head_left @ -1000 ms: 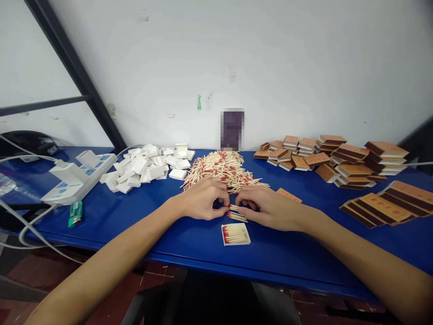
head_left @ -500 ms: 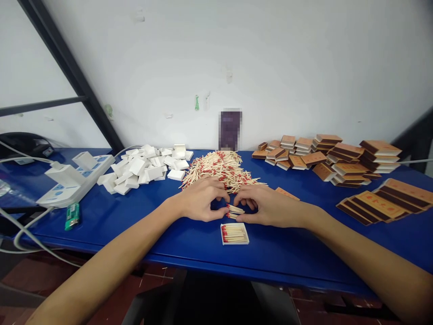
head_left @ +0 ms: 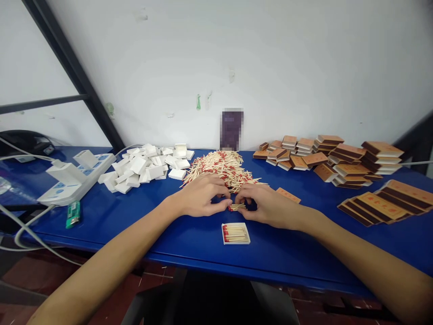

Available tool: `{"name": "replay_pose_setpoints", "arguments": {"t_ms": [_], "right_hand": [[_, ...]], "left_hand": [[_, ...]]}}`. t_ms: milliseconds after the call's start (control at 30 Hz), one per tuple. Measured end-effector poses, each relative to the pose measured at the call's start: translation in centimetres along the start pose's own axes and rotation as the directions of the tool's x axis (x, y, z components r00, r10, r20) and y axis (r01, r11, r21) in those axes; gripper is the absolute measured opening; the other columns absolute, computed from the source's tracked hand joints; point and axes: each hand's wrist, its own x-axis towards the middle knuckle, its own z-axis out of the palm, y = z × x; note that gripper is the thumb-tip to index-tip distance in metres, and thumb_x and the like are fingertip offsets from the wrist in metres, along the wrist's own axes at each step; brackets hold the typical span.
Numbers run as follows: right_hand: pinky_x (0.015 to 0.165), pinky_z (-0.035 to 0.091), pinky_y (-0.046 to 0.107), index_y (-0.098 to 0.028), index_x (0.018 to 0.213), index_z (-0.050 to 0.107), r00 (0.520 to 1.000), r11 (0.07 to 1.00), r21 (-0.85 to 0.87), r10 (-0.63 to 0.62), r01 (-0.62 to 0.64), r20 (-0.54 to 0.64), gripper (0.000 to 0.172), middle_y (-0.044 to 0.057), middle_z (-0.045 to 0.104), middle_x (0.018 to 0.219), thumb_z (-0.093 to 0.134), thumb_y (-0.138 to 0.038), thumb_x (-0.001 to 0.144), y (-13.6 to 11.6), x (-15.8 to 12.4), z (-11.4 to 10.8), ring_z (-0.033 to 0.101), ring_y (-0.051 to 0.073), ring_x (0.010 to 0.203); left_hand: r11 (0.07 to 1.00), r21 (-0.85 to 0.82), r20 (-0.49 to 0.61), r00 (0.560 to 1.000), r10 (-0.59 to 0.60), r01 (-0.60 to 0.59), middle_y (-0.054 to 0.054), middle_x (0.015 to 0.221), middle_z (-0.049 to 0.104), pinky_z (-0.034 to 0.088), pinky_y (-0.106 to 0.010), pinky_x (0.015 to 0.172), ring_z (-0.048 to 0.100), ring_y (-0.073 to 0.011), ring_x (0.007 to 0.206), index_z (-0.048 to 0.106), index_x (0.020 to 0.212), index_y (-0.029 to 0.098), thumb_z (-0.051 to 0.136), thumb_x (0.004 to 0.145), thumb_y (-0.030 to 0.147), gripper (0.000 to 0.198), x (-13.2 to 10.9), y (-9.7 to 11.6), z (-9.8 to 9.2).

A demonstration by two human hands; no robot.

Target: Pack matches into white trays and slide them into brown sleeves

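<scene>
My left hand (head_left: 201,196) and my right hand (head_left: 267,205) meet on the blue table (head_left: 135,216), fingers curled around a small bundle of red-tipped matches (head_left: 237,206) pinched between them. Just behind the hands lies a large loose heap of matches (head_left: 221,167). In front of them sits a small white tray (head_left: 236,233) partly filled with matches laid side by side.
A pile of empty white trays (head_left: 145,167) lies at the back left beside a white power strip (head_left: 72,176) with cables and a green lighter (head_left: 73,213). Brown matchbox sleeves (head_left: 331,160) are stacked at the back right, flat ones (head_left: 385,203) fanned at the right.
My hands have closed in on each other and drawn the bundle of matches slightly away from the filled tray, squeezing it shorter between the fingertips.
</scene>
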Motion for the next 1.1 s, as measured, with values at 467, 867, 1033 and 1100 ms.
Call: {"name": "replay_pose_setpoints", "arguments": {"t_ms": [467, 867, 1033, 1100], "right_hand": [[0.067, 0.041, 0.027, -0.019, 0.088, 0.066, 0.993, 1.000, 0.016, -0.021, 0.023, -0.114, 0.008, 0.002, 0.064, 0.079, 0.059, -0.023, 0.088, 0.0, 0.2, 1.1, 0.057, 0.015, 0.070], [0.079, 0.047, 0.032, -0.019, 0.097, 0.072, 0.990, 0.997, -0.038, -0.078, 0.074, -0.119, 0.018, 0.006, 0.070, 0.094, 0.055, -0.022, 0.094, 0.2, 0.1, 1.7, 0.063, 0.020, 0.088], [0.078, 0.047, 0.032, -0.018, 0.096, 0.072, 0.984, 0.991, -0.099, -0.109, 0.096, -0.143, 0.017, 0.006, 0.070, 0.091, 0.055, -0.020, 0.093, 0.0, 0.0, 1.9, 0.063, 0.020, 0.087], [0.077, 0.047, 0.032, -0.018, 0.095, 0.072, 0.981, 0.987, -0.124, -0.119, 0.101, -0.150, 0.017, 0.006, 0.070, 0.090, 0.056, -0.018, 0.093, -0.1, 0.1, 2.0, 0.064, 0.020, 0.086]], "left_hand": [[0.998, 0.054, 0.026, 0.999, 0.020, -0.022, -0.003, 0.085, 0.063, 0.039, -0.031, 0.079, 0.056, -0.0189, 0.085, 0.074, 0.090, 0.019, 0.065, 0.088, 0.038, 0.021, 0.0, -0.5, 0.8], [0.999, 0.048, 0.003, 1.000, 0.012, -0.012, -0.002, 0.083, 0.064, 0.039, -0.031, 0.079, 0.056, -0.0183, 0.085, 0.072, 0.087, 0.019, 0.064, 0.086, 0.032, 0.015, 0.1, -0.5, 1.0], [0.998, 0.056, 0.013, 1.000, -0.002, 0.002, -0.002, 0.086, 0.065, 0.040, -0.031, 0.081, 0.057, -0.0180, 0.086, 0.073, 0.089, 0.019, 0.063, 0.086, 0.031, 0.016, 0.1, -0.5, 1.0], [0.999, 0.047, 0.009, 1.000, 0.000, -0.001, -0.002, 0.084, 0.065, 0.040, -0.031, 0.080, 0.056, -0.0177, 0.085, 0.072, 0.086, 0.018, 0.062, 0.086, 0.029, 0.014, 0.1, -0.6, 1.1]]}}
